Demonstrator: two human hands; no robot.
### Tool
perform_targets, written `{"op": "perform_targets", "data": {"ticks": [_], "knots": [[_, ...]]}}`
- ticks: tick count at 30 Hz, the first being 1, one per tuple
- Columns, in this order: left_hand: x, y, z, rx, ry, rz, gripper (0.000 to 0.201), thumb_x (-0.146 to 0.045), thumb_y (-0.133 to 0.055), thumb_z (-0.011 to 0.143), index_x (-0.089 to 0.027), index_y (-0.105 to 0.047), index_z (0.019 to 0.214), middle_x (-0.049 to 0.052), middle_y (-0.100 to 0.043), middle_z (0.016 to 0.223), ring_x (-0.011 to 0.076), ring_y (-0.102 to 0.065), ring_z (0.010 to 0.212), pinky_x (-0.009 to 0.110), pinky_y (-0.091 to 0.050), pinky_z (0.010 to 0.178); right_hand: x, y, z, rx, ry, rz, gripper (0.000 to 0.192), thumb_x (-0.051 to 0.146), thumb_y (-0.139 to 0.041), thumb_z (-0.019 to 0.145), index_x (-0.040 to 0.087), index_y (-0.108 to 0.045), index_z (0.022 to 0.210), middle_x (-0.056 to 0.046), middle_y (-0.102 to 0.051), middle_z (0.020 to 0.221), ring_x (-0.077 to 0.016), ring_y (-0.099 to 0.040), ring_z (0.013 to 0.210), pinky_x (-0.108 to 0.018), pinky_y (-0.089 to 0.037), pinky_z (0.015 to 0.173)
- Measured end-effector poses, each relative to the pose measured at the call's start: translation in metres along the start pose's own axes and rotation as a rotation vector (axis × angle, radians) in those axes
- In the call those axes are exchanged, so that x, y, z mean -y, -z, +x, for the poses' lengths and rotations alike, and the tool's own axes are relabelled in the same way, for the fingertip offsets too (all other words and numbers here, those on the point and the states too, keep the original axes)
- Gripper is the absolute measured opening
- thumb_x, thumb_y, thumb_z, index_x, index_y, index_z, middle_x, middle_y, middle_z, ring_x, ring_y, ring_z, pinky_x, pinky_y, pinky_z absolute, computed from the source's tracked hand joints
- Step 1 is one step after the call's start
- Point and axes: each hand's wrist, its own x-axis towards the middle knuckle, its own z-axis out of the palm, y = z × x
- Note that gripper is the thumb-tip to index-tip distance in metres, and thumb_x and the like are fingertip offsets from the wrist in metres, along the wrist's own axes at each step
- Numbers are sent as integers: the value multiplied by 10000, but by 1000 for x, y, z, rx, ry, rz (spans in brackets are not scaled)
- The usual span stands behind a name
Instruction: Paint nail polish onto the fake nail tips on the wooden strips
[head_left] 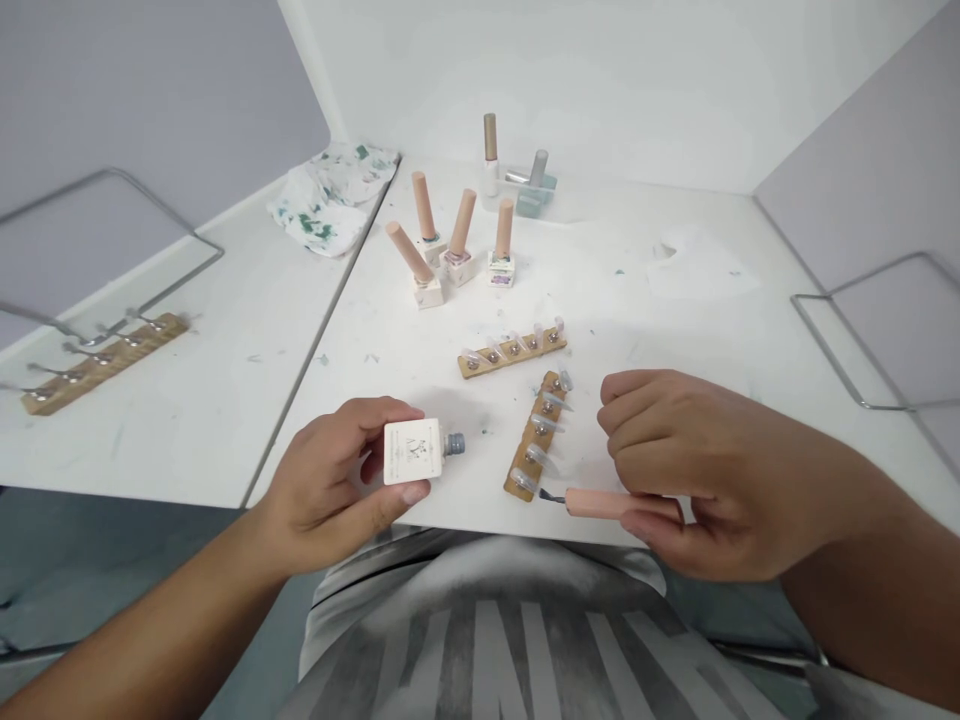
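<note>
The left hand (pixel 341 490) grips an uncapped nail polish bottle (pixel 414 452) tilted sideways, neck toward the work. The right hand (pixel 697 470) pinches the cap brush (pixel 611 502), bristles at the nearest nail tip on a wooden holder strip (pixel 534 438) holding 5.

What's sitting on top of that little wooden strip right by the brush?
The wooden strip carries a row of metal studs, each holding a clear nail tip. The brush in the right hand touches the nearest tip, hiding part of it.
</note>
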Motion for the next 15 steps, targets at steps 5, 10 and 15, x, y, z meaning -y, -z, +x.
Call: {"op": "perform_targets", "data": {"ticks": [5,10,15], "knots": [[-2,1,-1,-2,16,-8,357,-290,-599,842,-209,-493,1173,40,-613,817,168,-581,669,259,-455,527,0,2,-3,28,-12,-1,364,170,-515,816,185,-271,546,59,-275,474,-100,-185,503,-293,-289,587],[-2,1,-1,-15,22,-20,368,-298,-612,832,-212,-502,1172,42,-616,810,175,-581,674,265,-447,523,-3,7,-5,-45,5,7,335,144,-524,781,197,-277,561,50,-292,491,-109,-233,507,-299,-283,574],[-1,1,-1,-13,-7,-41,356,-290,-600,842,-204,-504,1174,35,-623,790,153,-568,623,248,-436,503,-5,7,0,-269,25,-25,274,169,-511,812,216,-321,620,53,-302,514,-112,-278,493,-296,-287,564]]}}
